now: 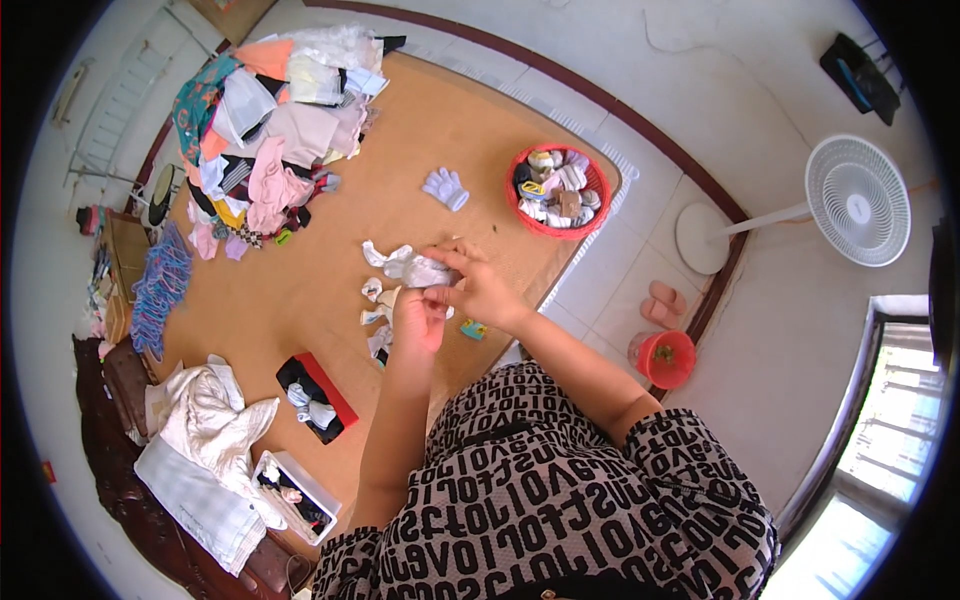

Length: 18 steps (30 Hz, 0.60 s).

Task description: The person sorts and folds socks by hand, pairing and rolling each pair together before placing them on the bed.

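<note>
Both hands meet over the tan mat, around a pale grey-white sock [425, 272]. My right hand [484, 288] pinches the sock from the right, its fingers bent over the top. From below, my left hand [418, 316] grips the sock's lower part; its fingers are partly hidden. Just left of the hands lie several loose white and cream socks [378, 256]. A lavender glove [445, 188] rests flat farther off. At the far right, a red basket [514, 205] holds several bundled socks. A small teal and yellow item [474, 329] lies near my right wrist.
A large heap of clothes [290, 130] covers the far left. Blue hangers [160, 290], a red-and-black box [335, 390], a white bin [318, 487] and pale bedding [205, 420] lie left. A white fan [858, 205], red bucket [668, 360] and pink slippers [662, 303] stand right.
</note>
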{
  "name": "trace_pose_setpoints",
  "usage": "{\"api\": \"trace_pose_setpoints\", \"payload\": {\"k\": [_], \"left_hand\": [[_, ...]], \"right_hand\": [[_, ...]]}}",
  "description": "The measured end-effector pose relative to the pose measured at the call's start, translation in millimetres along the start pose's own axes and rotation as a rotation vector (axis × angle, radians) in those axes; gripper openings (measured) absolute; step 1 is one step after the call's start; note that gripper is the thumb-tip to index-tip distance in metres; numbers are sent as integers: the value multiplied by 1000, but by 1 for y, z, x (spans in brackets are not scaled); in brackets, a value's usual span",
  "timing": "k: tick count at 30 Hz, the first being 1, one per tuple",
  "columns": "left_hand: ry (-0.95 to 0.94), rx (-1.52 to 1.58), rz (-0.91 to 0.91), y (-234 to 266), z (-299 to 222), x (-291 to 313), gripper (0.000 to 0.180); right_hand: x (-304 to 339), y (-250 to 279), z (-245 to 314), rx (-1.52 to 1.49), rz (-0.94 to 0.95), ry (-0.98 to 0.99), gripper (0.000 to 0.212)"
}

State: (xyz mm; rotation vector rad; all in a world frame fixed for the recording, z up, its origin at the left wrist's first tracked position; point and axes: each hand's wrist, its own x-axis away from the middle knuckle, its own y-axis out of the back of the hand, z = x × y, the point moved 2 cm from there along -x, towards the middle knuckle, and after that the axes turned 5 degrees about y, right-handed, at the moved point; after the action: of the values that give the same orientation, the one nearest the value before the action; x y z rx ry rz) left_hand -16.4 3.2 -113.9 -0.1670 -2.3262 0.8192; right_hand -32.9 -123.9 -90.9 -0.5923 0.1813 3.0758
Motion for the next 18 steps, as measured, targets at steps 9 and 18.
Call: {"api": "trace_pose_setpoints", "payload": {"k": [9,18], "left_hand": [[-221,-757,-30,-43,15,-30,26],[165,-918,197,-45,60,-63,22]], "right_hand": [[-1,49,-59,-608,-287,-715,32],[49,202,-272,289,-668,-762,49]]}}
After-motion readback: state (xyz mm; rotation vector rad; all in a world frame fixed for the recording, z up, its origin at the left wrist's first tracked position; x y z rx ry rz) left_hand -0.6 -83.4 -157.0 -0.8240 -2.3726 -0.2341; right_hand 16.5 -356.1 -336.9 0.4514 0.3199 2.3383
